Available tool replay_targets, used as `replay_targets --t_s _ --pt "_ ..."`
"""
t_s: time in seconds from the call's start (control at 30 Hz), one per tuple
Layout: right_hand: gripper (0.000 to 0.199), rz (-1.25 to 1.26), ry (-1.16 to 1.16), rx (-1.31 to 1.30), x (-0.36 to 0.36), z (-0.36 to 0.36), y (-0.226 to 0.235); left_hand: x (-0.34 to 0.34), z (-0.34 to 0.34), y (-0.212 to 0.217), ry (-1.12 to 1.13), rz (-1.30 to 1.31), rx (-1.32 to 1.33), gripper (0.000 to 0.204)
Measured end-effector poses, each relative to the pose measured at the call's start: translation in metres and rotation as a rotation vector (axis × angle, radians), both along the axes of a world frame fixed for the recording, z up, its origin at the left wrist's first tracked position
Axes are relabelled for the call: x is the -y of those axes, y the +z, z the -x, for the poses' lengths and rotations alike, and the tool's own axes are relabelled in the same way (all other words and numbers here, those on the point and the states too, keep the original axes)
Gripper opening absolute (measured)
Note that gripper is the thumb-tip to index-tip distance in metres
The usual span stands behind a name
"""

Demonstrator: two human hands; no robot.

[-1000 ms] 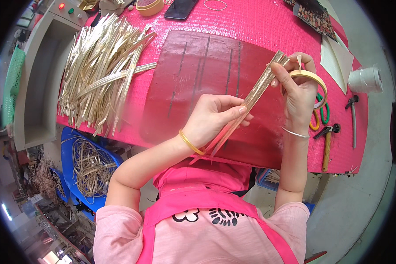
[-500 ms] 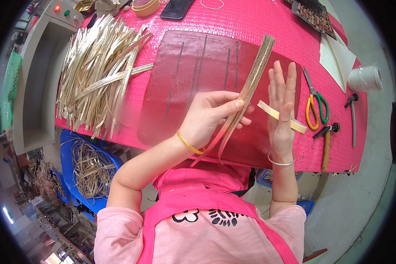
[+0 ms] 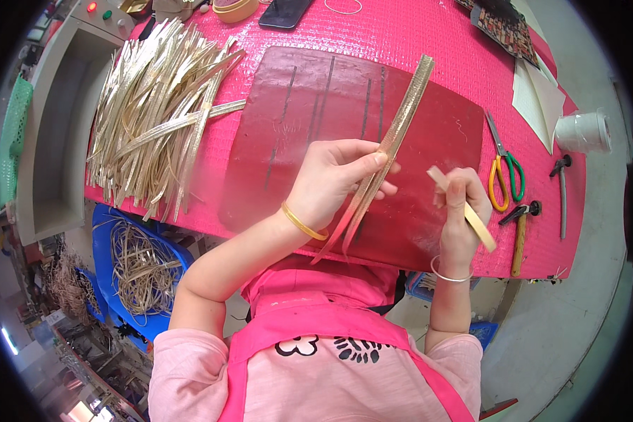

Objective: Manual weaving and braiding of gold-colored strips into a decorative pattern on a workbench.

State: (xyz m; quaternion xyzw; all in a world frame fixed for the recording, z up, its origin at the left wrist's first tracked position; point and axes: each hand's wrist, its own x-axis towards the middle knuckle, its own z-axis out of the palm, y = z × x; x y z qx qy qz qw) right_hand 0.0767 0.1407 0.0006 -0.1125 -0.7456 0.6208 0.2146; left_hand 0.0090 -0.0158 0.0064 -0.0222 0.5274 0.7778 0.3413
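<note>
My left hand (image 3: 348,169) is closed, thumb and fingers pinching a gold metallic strip (image 3: 410,102) over the dark red mat (image 3: 316,91). The strip's upper part stands up and to the right past my fingers. Below them it parts into two tails that look reddish. To the right, over the mat's edge, my right hand (image 3: 463,214) has its fingers curled in, with a pale cream flat stick (image 3: 481,228) held slantwise under the thumb. My right hand does not touch the gold strip.
A heap of gold strips (image 3: 151,119) lies left of the mat. Scissors (image 3: 503,165) with yellow and green handles and a wooden-handled hammer (image 3: 520,243) lie to the right. A phone (image 3: 285,13) sits at the back. A blue basket (image 3: 105,260) of strips stands below left.
My right hand's fingers, stretched up before, have curled in around the pale stick, which now tilts more steeply. My left hand keeps hold of the gold strip, nearly in place.
</note>
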Motion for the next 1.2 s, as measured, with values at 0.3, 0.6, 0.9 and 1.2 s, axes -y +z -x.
replay_targets --t_s 0.3,0.6,0.9,1.2 --pt "0.014 0.09 0.361 0.122 0.012 0.024 0.002 0.002 -0.008 0.008 -0.022 -0.053 -0.081 0.022" --pt "0.016 0.001 0.277 0.144 0.022 0.02 0.003 0.002 -0.015 0.006 0.007 -0.076 -0.136 0.023" --pt "0.012 0.471 0.285 -0.058 0.032 0.015 -0.014 0.007 -0.002 -0.009 -0.206 -0.658 0.164 0.041" --pt "0.019 0.295 0.231 -0.138 0.038 0.017 0.0 0.007 -0.007 -0.002 0.068 -0.115 -0.37 0.026"
